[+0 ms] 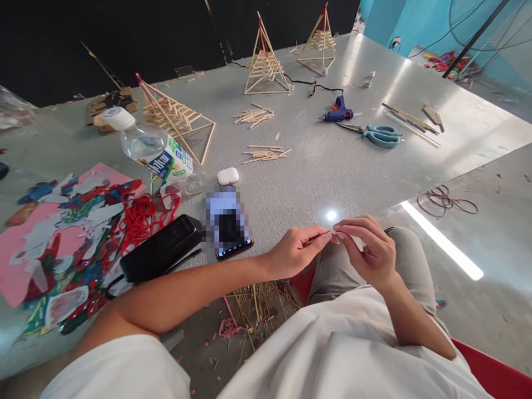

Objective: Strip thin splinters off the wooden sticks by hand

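Note:
Over my lap, just off the table's near edge, the fingertips of my left hand (pixel 297 252) and my right hand (pixel 369 249) meet. Both hands are closed in a pinch around a small pale piece (pixel 332 233), mostly covered by the fingers, so its kind cannot be made out. To the left of my left hand lies a phone (pixel 229 221) with a blurred screen. Farther up the table are two loose piles of short wooden sticks (pixel 266 154). Behind these stands a pyramid frame of sticks (pixel 266 66) with red at its top.
Another stick pyramid (pixel 320 44) stands at the back; one more (pixel 178 119) leans behind a water bottle (pixel 152 144). A glue gun (pixel 338 111), scissors (pixel 380 136) and flat wooden strips (pixel 409 118) are on the right. Red yarn (pixel 139 216), a black case (pixel 162 249) and an earbud case (pixel 228 176) lie left.

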Demonstrator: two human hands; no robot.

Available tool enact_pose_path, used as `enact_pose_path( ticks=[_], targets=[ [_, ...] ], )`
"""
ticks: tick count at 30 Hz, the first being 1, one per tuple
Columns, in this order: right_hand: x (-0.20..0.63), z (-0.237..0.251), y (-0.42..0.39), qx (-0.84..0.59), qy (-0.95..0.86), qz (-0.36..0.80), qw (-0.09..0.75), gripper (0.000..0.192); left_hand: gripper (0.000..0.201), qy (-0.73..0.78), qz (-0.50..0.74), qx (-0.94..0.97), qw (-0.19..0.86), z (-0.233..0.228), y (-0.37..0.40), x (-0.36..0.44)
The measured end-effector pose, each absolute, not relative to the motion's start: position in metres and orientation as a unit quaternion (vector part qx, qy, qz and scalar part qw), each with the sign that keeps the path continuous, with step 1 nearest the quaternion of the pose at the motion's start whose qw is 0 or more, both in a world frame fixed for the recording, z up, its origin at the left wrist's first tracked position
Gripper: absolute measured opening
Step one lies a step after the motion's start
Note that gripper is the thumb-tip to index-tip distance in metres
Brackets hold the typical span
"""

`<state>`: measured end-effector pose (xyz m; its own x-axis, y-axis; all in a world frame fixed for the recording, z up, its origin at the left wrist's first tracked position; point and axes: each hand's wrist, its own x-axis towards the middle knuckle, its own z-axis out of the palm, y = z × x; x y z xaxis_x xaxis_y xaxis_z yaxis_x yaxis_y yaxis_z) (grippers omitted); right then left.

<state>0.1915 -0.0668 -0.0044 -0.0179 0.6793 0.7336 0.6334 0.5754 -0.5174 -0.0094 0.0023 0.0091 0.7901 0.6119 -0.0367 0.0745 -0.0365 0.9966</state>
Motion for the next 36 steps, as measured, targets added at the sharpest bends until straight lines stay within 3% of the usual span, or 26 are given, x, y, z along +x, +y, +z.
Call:
enact_pose_path(
  ticks=[8, 13, 15, 18, 22, 25, 29, 32, 36],
  targets=[
    [0.189, -0.011, -0.067, -0.472, -0.705, -0.028, 0.529, 0.025, 0.051, 0.242, 0.188, 0.698, 0.648, 0.013, 0.003, -0.011],
    [0.193, -0.005, -0.069, -0.484, -0.675, 0.087, 0.551, 0.009, 0.053, 0.231, 0.167, 0.683, 0.672, 0.017, 0.003, -0.013],
    [0.195, -0.005, -0.071, -0.487, -0.708, 0.193, 0.473, 0.017, 0.059, 0.226, 0.173, 0.667, 0.688, 0.017, 0.004, -0.012],
    [0.192, -0.011, -0.075, -0.467, -0.771, 0.326, 0.284, 0.03, 0.066, 0.236, 0.185, 0.646, 0.702, 0.015, 0.006, -0.011],
    [0.185, -0.021, -0.08, -0.445, -0.792, 0.381, 0.17, 0.021, 0.06, 0.259, 0.189, 0.63, 0.707, 0.015, 0.006, -0.009],
    [0.19, -0.015, -0.081, -0.456, -0.764, 0.409, 0.204, 0.021, 0.056, 0.265, 0.191, 0.631, 0.704, 0.013, 0.005, -0.01],
    [0.206, 0.0, -0.082, -0.51, -0.687, 0.385, 0.347, 0.033, 0.056, 0.265, 0.173, 0.655, 0.686, 0.009, 0.004, -0.011],
    [0.211, 0.002, -0.081, -0.515, -0.646, 0.368, 0.425, 0.02, 0.051, 0.248, 0.156, 0.68, 0.672, 0.009, 0.004, -0.011],
    [0.207, -0.005, -0.076, -0.504, -0.632, 0.351, 0.473, 0.022, 0.044, 0.231, 0.135, 0.714, 0.647, 0.013, 0.005, -0.011]
  ],
)
